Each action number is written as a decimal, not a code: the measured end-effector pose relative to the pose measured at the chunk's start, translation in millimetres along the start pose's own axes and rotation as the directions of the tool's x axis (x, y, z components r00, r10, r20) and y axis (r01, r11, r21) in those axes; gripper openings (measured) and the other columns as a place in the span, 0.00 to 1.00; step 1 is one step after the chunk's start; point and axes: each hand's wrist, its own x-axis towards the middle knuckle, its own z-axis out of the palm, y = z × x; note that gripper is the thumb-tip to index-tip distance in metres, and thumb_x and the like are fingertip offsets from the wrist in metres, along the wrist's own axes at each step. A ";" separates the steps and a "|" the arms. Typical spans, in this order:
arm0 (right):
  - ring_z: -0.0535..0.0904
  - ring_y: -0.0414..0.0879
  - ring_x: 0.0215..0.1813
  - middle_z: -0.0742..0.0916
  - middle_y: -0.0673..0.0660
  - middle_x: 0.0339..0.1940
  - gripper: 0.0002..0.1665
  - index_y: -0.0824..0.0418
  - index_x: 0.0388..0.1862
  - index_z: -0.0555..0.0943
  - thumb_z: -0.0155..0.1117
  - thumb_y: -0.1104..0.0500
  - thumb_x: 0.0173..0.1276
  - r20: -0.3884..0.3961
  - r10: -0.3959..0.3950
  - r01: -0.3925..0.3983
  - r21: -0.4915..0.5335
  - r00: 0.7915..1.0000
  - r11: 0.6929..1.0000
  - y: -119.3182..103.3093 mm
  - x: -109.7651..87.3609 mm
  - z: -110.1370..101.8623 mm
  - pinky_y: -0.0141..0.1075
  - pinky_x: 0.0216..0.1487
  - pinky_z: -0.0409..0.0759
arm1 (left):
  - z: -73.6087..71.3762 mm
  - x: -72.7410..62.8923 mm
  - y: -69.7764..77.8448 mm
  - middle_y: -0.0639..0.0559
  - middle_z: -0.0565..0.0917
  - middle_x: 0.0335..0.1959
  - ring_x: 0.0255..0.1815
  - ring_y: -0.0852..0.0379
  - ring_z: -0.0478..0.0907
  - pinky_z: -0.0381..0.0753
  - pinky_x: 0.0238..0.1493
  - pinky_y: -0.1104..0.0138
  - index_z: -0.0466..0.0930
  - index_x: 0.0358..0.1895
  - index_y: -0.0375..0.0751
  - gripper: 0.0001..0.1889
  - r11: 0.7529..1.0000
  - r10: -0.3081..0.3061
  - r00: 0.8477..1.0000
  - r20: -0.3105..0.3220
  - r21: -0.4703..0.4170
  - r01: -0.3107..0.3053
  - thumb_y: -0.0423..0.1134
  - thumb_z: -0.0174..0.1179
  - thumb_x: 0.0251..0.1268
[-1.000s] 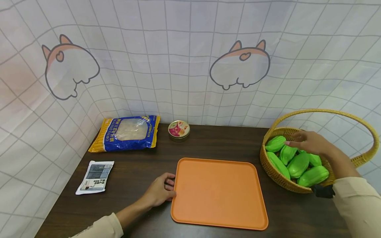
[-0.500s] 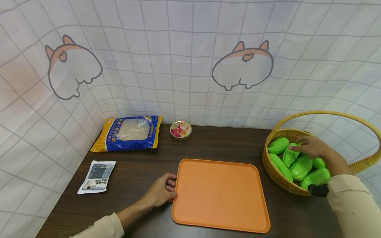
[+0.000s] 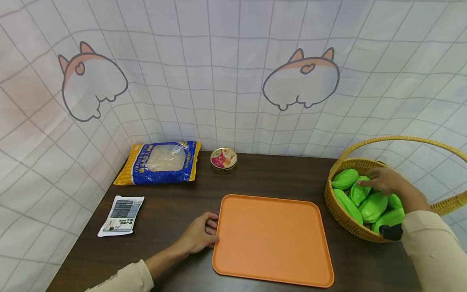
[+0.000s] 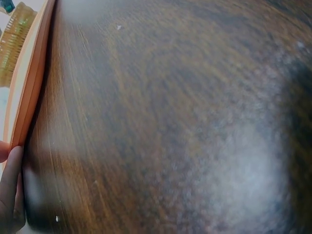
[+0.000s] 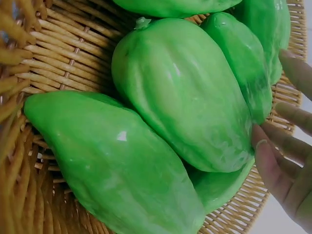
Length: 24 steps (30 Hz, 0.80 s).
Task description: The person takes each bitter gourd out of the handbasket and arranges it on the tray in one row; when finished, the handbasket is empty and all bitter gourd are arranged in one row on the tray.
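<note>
My left hand (image 3: 198, 234) is at the left edge of an orange tray (image 3: 273, 239). In the left wrist view its thumb and fingers (image 4: 10, 187) grip the tray's rim (image 4: 30, 92). My right hand (image 3: 386, 181) reaches into a wicker basket (image 3: 343, 217) of several glossy green ribbed fruits, kind unclear. Its fingers are spread above the fruit (image 3: 359, 190) near the basket's middle. In the right wrist view, the thumb (image 5: 268, 163) is at the end of a large green fruit (image 5: 180, 92); whether it touches cannot be told.
A blue and yellow pasta bag (image 3: 160, 163) lies at the back left, beside a round tin (image 3: 223, 159). A small white packet (image 3: 121, 215) lies in front of the bag. The basket's tall handle (image 3: 397, 138) arches over the right hand. A tiled-pattern cloth (image 3: 233, 81) hangs behind the table.
My right hand has come lower and deeper into the basket, closer to the green fruits. The left hand stays at the tray's edge. The head view has shifted slightly.
</note>
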 end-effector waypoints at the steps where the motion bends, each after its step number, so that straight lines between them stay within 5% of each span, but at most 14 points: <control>1: 0.78 0.76 0.54 0.65 0.90 0.64 0.53 0.86 0.70 0.55 0.57 0.41 0.74 0.001 0.001 -0.001 -0.004 1.000 1.000 0.3 1.2 0.0 0.51 0.40 0.88 | -0.2 0.1 0.2 0.42 0.77 0.44 0.38 0.55 0.79 0.89 0.28 0.62 0.71 0.61 0.30 0.33 1.000 0.000 1.000 0.001 0.002 0.000 0.25 0.68 0.46; 24: 0.86 0.59 0.42 0.59 0.91 0.66 0.54 0.87 0.69 0.56 0.65 0.44 0.69 0.001 0.005 -0.005 0.027 1.000 1.000 -1.2 15.1 1.2 0.44 0.40 0.89 | -1.3 -0.2 1.9 0.42 0.77 0.45 0.38 0.55 0.79 0.89 0.29 0.62 0.71 0.61 0.29 0.32 1.000 -0.006 1.000 0.015 0.001 0.006 0.25 0.68 0.47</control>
